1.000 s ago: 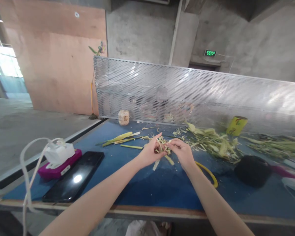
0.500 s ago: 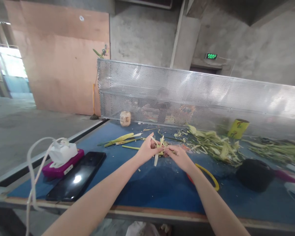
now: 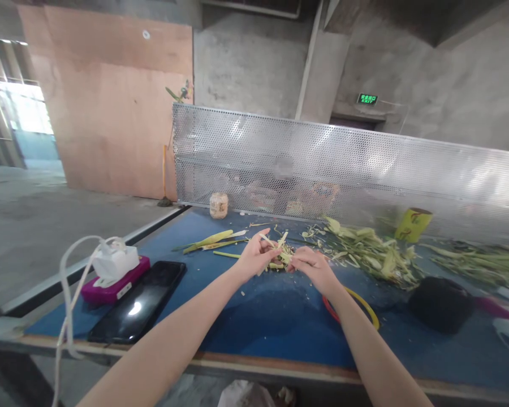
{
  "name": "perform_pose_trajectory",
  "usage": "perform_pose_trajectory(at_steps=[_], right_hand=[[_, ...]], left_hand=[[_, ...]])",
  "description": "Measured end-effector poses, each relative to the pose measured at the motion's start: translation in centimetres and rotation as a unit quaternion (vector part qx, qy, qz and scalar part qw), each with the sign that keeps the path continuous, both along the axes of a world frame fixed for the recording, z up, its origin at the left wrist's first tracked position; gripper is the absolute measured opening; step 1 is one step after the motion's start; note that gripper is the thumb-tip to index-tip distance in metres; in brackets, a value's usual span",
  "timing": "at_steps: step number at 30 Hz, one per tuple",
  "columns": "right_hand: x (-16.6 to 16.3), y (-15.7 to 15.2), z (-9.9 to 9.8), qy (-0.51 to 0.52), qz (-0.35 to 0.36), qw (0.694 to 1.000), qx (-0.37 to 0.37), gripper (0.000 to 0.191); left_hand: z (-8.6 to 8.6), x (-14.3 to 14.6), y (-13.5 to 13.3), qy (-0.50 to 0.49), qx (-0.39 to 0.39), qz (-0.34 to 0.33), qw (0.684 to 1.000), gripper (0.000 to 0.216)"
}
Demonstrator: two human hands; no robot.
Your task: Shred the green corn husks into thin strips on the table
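My left hand (image 3: 257, 257) is closed, thumb and fingers pinching pale green plant strips (image 3: 282, 241) that stick up between my two hands. From the other side, my right hand (image 3: 311, 264) has its fingertips pressed together on the right end of the same strips. Below the hands lies a small pile of plant shreds (image 3: 275, 265) on the blue tabletop (image 3: 254, 322). Left of my left hand, yellow-green stalks (image 3: 212, 240) lie flat. Which piece each fingertip grips is partly hidden by the fingers.
A leafy green heap (image 3: 377, 254) and a yellow-green can (image 3: 413, 224) stand right. Red and yellow rings (image 3: 362, 305) lie under my right forearm, beside a black object (image 3: 440, 304). A phone (image 3: 138, 302) and purple power strip (image 3: 116, 282) lie left. A perforated metal screen (image 3: 246, 141) borders the back.
My right hand has drawn slightly to the right, away from my left. The pale strip that hung below the hands no longer shows there. The view has shifted slightly.
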State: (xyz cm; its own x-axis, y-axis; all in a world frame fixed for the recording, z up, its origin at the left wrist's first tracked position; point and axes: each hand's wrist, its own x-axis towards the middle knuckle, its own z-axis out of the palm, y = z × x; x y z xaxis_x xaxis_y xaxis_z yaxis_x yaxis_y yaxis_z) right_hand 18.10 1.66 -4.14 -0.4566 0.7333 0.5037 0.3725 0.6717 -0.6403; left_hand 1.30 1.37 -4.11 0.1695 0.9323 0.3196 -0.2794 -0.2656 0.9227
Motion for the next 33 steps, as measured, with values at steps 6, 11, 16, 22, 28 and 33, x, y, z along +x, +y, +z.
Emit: perform_pose_trajectory(at_steps=[6, 11, 16, 22, 28, 33], right_hand=[[-0.3, 0.3, -0.3, 0.007, 0.004, 0.999, -0.036, 0.032], [-0.4, 1.0, -1.3, -0.064, -0.059, 0.996, -0.013, 0.034], [-0.6, 1.0, -1.7, -0.12, -0.177, 0.96, 0.181, 0.024], [-1.3, 0.2, -1.2, -0.248, -0.192, 0.902, 0.296, 0.018], [-1.8, -0.5, -0.7, -0.337, -0.227, 0.861, 0.306, 0.021], [-1.7, -0.8, -0.4, -0.36, -0.214, 0.868, 0.268, 0.025]], left_hand=[[0.1, -0.5, 0.5, -0.006, 0.019, 0.012, 1.0, 0.076], [-0.2, -1.0, 0.9, 0.091, 0.084, 0.028, 0.992, 0.1], [-0.5, -0.5, 0.4, 0.112, 0.078, -0.01, 0.991, 0.104], [-1.1, 0.1, 0.3, 0.149, 0.096, 0.011, 0.984, 0.092], [-1.1, 0.0, 0.6, 0.177, 0.135, 0.042, 0.974, 0.073], [-0.5, -0.1, 0.1, 0.179, 0.086, 0.018, 0.98, 0.072]])
